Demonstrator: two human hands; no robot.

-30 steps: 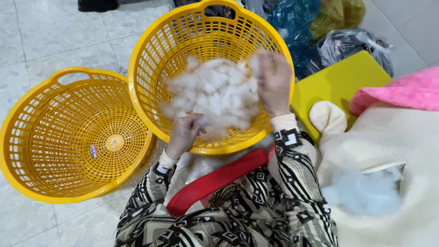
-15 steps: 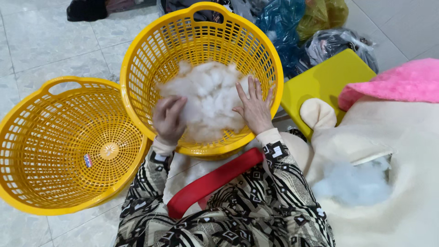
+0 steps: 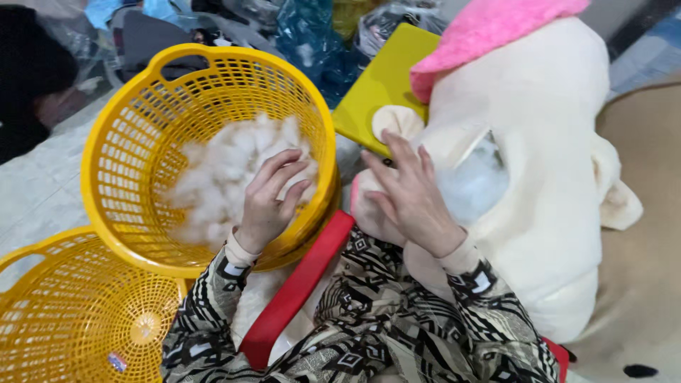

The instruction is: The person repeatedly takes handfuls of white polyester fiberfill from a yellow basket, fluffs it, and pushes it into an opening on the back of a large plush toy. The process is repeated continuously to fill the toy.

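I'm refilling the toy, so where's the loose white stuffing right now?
In the head view, the white stuffing lies in the upper yellow basket, left of centre, under the left hand.

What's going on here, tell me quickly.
A person in a patterned top sits with a yellow basket of white stuffing tilted before them. The left hand rests on the stuffing, fingers spread. The right hand, open, is over a cream plush toy by its open seam, where white filling shows. A second yellow basket sits lower left.
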